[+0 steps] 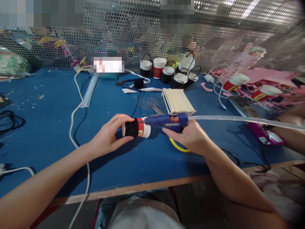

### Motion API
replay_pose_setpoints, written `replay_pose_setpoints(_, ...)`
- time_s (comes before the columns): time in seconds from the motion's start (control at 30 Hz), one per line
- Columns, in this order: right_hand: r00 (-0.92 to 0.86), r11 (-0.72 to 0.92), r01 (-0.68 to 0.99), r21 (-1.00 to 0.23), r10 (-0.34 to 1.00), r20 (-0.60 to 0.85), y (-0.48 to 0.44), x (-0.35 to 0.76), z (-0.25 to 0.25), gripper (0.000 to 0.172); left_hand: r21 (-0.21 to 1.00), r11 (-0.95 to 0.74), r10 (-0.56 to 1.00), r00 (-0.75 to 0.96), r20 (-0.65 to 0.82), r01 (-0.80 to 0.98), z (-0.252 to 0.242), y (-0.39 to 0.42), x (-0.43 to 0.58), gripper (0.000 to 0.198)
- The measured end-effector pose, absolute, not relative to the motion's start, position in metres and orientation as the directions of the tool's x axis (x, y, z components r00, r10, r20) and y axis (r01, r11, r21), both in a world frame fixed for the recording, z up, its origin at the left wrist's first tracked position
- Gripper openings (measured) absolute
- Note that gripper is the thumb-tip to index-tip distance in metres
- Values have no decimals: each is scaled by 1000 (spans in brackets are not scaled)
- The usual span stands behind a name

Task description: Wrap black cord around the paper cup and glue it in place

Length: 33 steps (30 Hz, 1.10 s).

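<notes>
My left hand [113,133] grips a paper cup [144,128] that lies on its side, thumb below and fingers above. Black yarn [131,128] is wound round the cup's lower part, while its red band and white rim end stay bare. In my right hand [194,136] is a blue glue gun [164,121], its nozzle at the edge of the yarn on the red band. A long clear glue stick [238,119] runs out of the gun's back to the right. Scissors with a yellow handle [178,147] lie partly hidden under the gun.
Behind the gun lies a bundle of pale sticks [178,100]. Several cups with black wrapping and handles [168,74] stand at the back, near pliers [121,83] and a black yarn ball [138,84]. A white cable [71,127] crosses the left side. Another person's arm [290,127] shows at right.
</notes>
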State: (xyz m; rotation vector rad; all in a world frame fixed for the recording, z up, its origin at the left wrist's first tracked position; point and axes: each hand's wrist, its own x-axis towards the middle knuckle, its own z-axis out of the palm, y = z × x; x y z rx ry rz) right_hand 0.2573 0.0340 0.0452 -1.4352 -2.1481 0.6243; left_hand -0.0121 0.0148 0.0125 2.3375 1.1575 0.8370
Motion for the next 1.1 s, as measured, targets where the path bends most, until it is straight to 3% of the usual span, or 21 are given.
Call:
replay_pose_setpoints(0.23,-396,431,778,-457,901,175,28,260,44,27,619,-564,819,465,335,547,11,16,-12,44)
replay_pose_setpoints(0.43,-405,460,794,-397,888,219,22,258,49,25,629,-549,829,453,328,550,11,17,-12,44)
replay_pose_setpoints(0.63,-408,450,752,-482,892,195,24,255,52,24,603,-584,807,471,357,543,11,15,-11,43)
replay_pose_setpoints(1.1,-392,410,728,-550,906,158,37,258,43,27,450,-672,740,545,393,588,13,14,-9,39)
